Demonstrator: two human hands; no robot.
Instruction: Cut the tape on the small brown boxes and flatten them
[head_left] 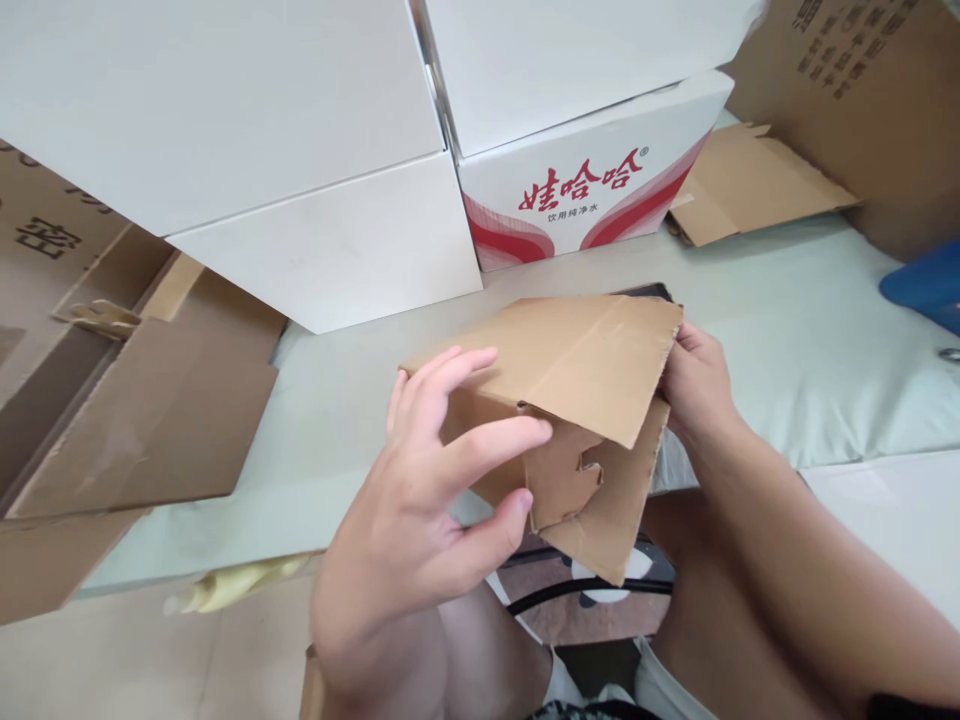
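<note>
A small brown cardboard box (pixel 555 350) is tilted over the front edge of the table, its near end flaps spread apart. One inner flap (pixel 559 480) with a notched cut-out shows between the outer flaps. My left hand (pixel 431 480) is at the box's left side with fingers spread; the fingertips rest on or just over the top panel, and the thumb is beside the inner flap. At the right end, my right hand (pixel 697 380) grips the box edge, its fingertips partly hidden behind the cardboard. A dark flat object (pixel 649 291) peeks out behind the box.
White cartons (pixel 322 250) are stacked at the back, one with red lettering (pixel 585 195). An open brown carton (pixel 150 420) stands at left. Flattened cardboard (pixel 765 185), a large brown carton (pixel 885 120) and a blue object (pixel 926 285) are at right. Pale cloth (pixel 817 330) covers the table.
</note>
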